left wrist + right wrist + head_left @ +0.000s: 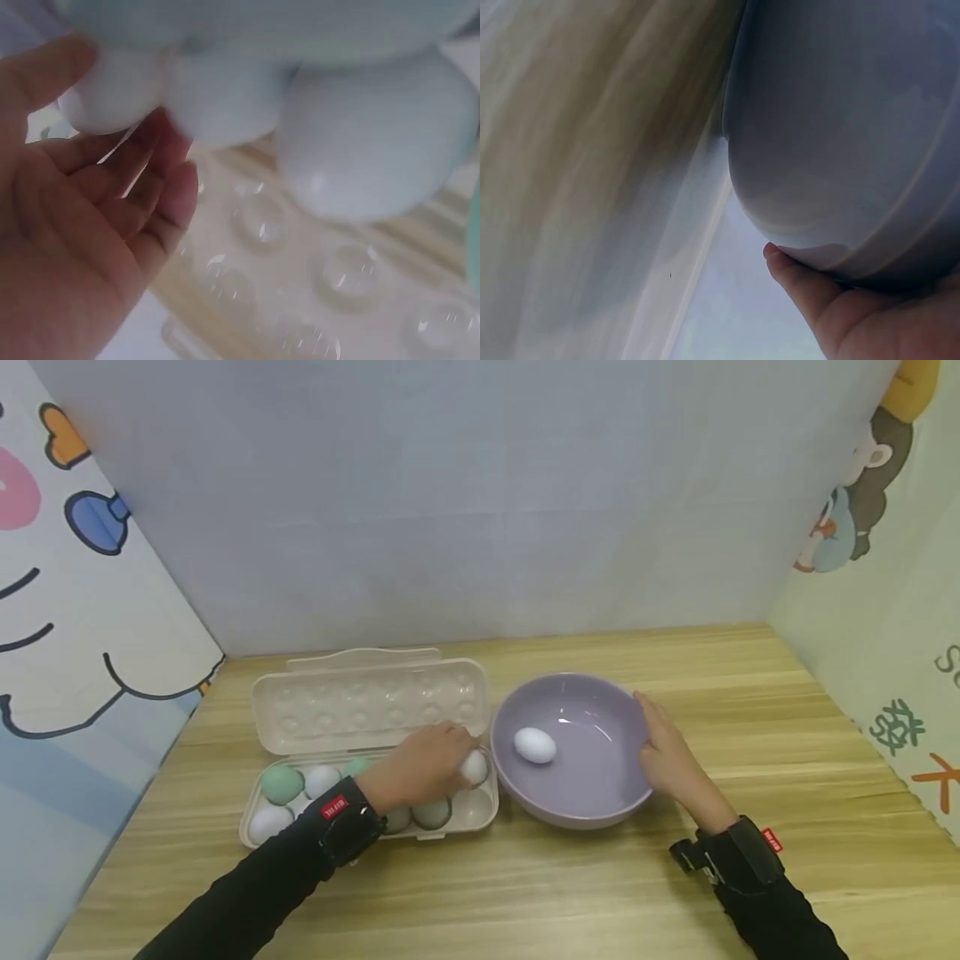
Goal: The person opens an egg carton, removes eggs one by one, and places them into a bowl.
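Observation:
In the head view an opened egg carton (483,814) holds white and green eggs. My left hand (423,764) reaches over its right part and pinches a white egg (474,768) in the back row. The left wrist view shows thumb and fingers on either side of that white egg (112,94), with other eggs close beside it. My right hand (670,760) holds the right rim of a purple bowl (592,785). One white egg (535,746) lies inside the bowl, toward its left. In the right wrist view the fingers (806,285) press the bowl's outer wall.
The carton's raised lid (367,702) leans back behind the eggs. At the carton's front right corner is a bare hollow (474,807). The bowl stands close to the carton on a wooden table (525,893); a pale backdrop (495,527) rises behind.

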Motion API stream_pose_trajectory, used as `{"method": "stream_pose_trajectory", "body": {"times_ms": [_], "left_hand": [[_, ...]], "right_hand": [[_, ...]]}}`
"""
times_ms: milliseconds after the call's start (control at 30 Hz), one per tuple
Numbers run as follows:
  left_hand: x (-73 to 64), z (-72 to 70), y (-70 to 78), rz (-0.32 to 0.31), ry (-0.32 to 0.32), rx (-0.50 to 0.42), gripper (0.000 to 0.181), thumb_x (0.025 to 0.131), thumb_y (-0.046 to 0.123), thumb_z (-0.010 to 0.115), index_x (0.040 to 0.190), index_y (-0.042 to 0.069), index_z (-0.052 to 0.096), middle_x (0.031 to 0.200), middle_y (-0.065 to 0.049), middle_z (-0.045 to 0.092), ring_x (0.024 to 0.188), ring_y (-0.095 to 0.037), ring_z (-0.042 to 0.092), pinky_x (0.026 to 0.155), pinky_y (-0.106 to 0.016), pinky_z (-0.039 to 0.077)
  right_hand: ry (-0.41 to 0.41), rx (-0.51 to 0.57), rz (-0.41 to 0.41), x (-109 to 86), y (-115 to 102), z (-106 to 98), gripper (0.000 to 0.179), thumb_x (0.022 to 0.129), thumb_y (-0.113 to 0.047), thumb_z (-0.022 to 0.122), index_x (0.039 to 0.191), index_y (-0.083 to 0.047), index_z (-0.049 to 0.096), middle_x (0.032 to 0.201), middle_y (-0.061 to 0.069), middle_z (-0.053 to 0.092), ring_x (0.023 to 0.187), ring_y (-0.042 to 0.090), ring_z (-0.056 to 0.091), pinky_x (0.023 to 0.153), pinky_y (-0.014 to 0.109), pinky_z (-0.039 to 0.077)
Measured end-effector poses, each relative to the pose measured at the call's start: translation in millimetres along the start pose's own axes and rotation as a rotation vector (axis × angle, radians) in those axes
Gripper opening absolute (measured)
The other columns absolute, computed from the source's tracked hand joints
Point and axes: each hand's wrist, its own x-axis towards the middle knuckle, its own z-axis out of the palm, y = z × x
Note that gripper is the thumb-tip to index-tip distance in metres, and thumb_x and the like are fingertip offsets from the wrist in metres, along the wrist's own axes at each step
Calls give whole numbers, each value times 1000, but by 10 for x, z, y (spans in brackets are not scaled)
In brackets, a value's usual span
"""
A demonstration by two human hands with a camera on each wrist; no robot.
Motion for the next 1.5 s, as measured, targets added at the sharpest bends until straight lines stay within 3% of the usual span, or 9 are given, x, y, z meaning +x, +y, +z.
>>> {"method": "stream_pose_trajectory", "body": {"times_ms": [100,200,400,567,867,1033,1233,1500], "left_hand": [[-20,-156,8,-38,16,-142,23,76,22,66,93,12,54,80,3,51,73,-14,48,64,-29,45],[-29,-329,13,-4,50,-218,22,75,16,66,92,11,53,78,4,49,69,-12,47,61,-27,45],[132,-536,64,141,139,-199,21,73,13,65,92,10,56,81,3,54,72,-11,50,65,-26,45],[400,-582,196,145,68,-157,26,71,20,65,95,13,58,85,2,52,73,-11,48,63,-24,44],[968,-505,391,184,-112,-64,39,80,30,64,113,11,55,98,-5,52,86,-15,49,73,-28,44],[1207,-371,450,207,-217,97,52,82,29,64,127,9,46,114,-12,50,103,-23,47,88,-32,41],[1330,-170,544,282,-295,302,56,84,24,62,133,13,39,117,-10,48,108,-23,43,93,-31,38],[1380,-28,628,354,-284,294,50,84,14,61,130,21,44,113,-3,48,99,-15,43,83,-23,40]], "right_hand": [[4,0,1,1,11,-7,73,69,12,30,138,4,10,139,31,17,124,48,20,97,60,24],[6,9,1,5,7,-16,73,69,12,30,139,2,9,139,31,17,124,48,21,97,60,24],[12,21,-3,4,8,-9,72,69,12,31,138,4,11,137,32,18,124,48,21,98,59,23],[6,26,8,5,30,19,72,70,13,31,138,4,11,139,31,16,125,47,19,100,58,21],[0,31,25,6,58,31,72,70,13,31,138,3,10,140,31,14,126,47,18,100,58,20],[16,34,1,-4,54,33,70,70,13,31,137,6,12,139,33,16,125,48,18,101,57,19],[21,44,-10,-13,78,56,68,71,11,32,136,7,13,138,33,17,125,47,19,101,57,19],[18,30,-15,-2,72,35,68,72,11,32,137,6,12,138,32,17,123,48,23,99,58,23]]}}
